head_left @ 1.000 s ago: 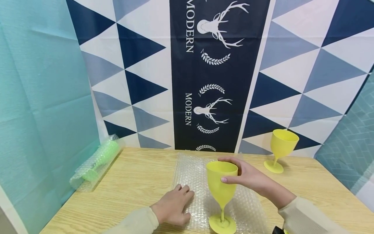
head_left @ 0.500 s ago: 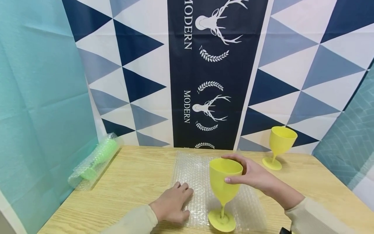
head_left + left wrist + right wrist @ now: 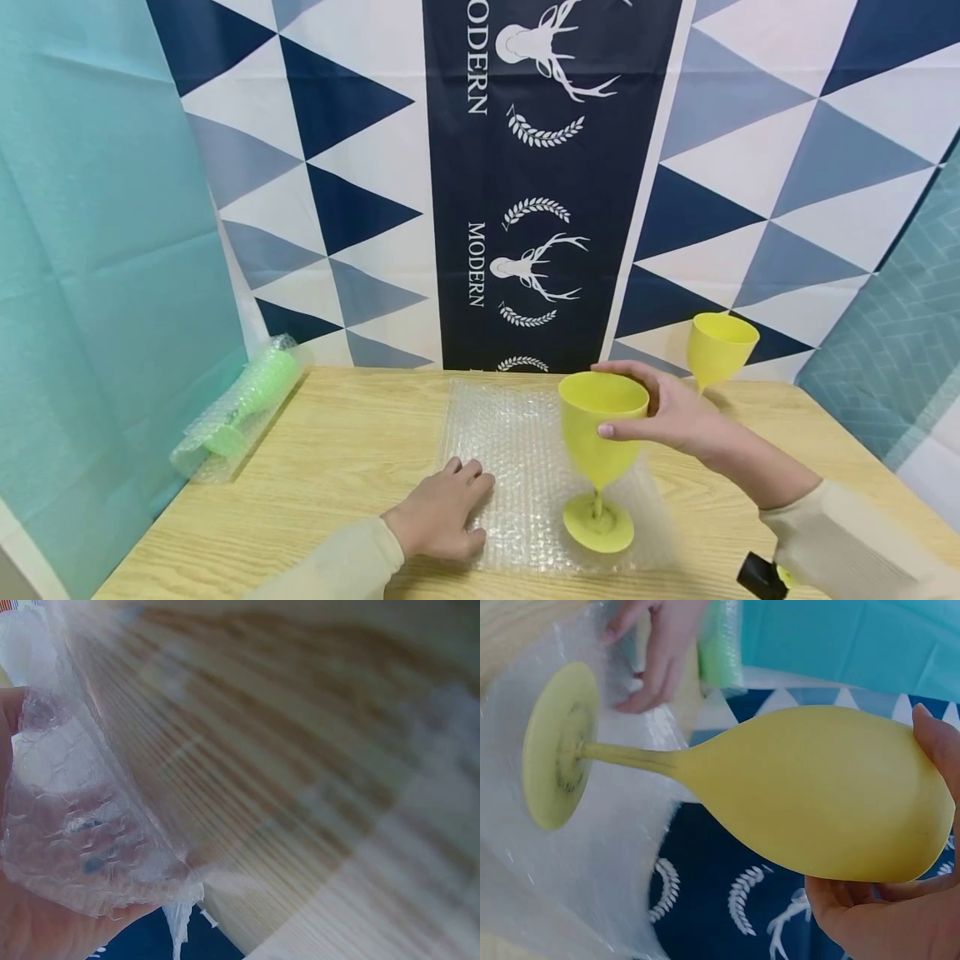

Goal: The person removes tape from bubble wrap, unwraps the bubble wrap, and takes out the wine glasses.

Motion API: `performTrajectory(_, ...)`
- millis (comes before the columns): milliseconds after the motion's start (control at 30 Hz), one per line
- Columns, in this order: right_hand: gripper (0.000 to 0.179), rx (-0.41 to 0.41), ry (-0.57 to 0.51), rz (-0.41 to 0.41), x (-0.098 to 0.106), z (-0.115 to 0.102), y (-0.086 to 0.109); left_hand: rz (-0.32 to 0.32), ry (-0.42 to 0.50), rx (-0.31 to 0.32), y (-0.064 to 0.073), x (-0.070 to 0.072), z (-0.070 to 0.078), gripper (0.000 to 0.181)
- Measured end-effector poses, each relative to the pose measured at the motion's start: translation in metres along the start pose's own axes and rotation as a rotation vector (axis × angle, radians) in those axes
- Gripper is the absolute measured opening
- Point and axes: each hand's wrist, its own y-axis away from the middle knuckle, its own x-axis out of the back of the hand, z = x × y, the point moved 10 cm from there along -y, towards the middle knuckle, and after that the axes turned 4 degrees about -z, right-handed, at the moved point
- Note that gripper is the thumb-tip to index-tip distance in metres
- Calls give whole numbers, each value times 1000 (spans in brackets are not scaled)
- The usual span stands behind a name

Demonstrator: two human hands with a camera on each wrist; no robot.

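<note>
My right hand point(image 3: 675, 412) grips a yellow goblet point(image 3: 603, 417) by the side of its bowl, near the rim, thumb towards me and fingers on the far side. The goblet is nearly upright, its foot over a clear bubble wrap sheet point(image 3: 510, 442). In the right wrist view, the goblet point(image 3: 810, 791) shows its full stem and round foot, with dark marks on the foot. My left hand point(image 3: 442, 512) rests on the left edge of the sheet, fingers loosely bent, thumb apart. From the left wrist, the bubble wrap point(image 3: 82, 817) lies against the palm.
A second yellow goblet point(image 3: 720, 346) stands at the back right, partly behind my right hand. At the back left, against the teal cloth point(image 3: 120, 250), lies a green goblet point(image 3: 255, 392) rolled in bubble wrap. A patterned cloth point(image 3: 375, 208) hangs behind the wooden table point(image 3: 360, 442).
My right hand has carried the goblet up, away from me and slightly right over the bubble wrap. My left hand has stayed on the sheet's edge. The head view has tilted down slightly.
</note>
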Motion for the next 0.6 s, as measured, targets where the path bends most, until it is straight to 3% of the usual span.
performTrajectory(200,73,-27,124,85,33,-8,5,-7,1,1,-1,1,-1,49)
performTrajectory(300,73,-78,189,127,51,-7,6,-12,1,1,-2,0,-1,49)
performTrajectory(600,85,-192,377,236,105,9,2,-16,9,0,-1,-1,0,51)
